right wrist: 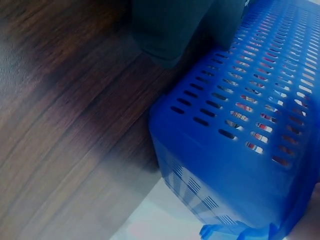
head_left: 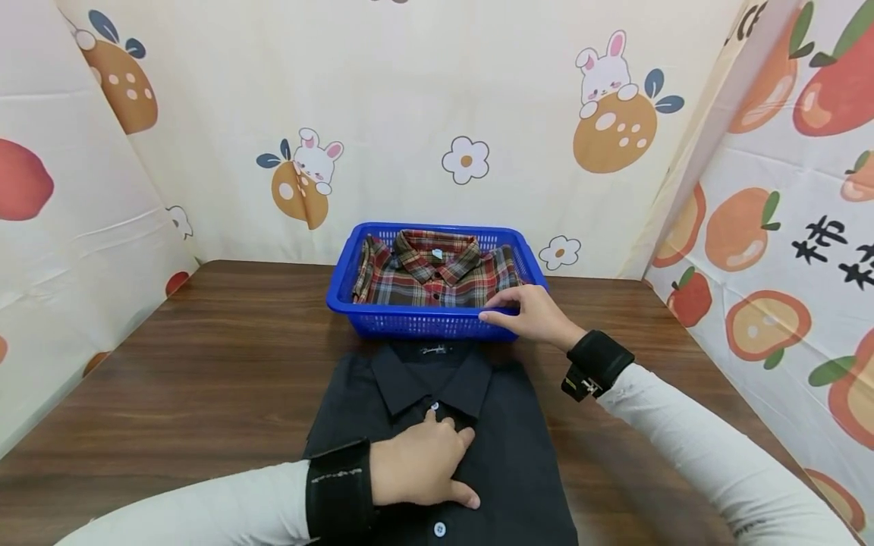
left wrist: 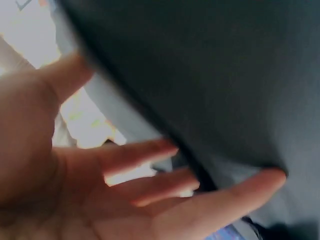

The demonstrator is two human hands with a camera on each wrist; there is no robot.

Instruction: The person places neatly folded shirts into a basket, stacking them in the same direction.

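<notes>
A black collared shirt lies flat and front up, its collar close against the basket's near side. My left hand rests on the shirt's front below the collar, fingers spread; in the left wrist view its fingers touch the dark cloth. A blue plastic basket with slotted walls stands beyond the shirt. My right hand pinches the basket's near rim by its right corner, thumb outside and fingers over the edge. Inside the basket is a folded plaid shirt, red and grey, collar up.
Everything stands on a brown wooden table. Behind it hangs a cream cloth with rabbits and flowers. Fruit-printed cloths enclose the left and right sides, the right cloth close to the table's edge.
</notes>
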